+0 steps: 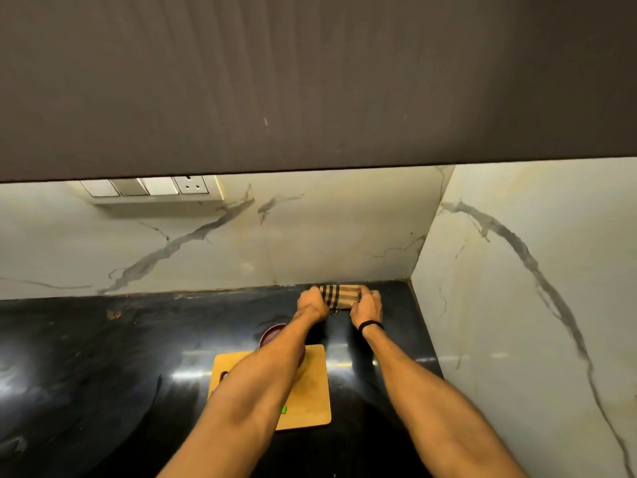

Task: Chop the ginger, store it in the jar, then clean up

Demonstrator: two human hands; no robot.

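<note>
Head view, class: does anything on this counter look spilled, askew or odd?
Nothing is clearly spilled or damaged. The cutting board lies flat, the maroon jar lid sits behind it, and both hands, left hand and right hand, grip a folded checked cloth by the wall.

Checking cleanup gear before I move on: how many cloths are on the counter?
1. A checked cloth at the back of the counter, gripped by left hand and right hand. Arms may hide others.
</note>
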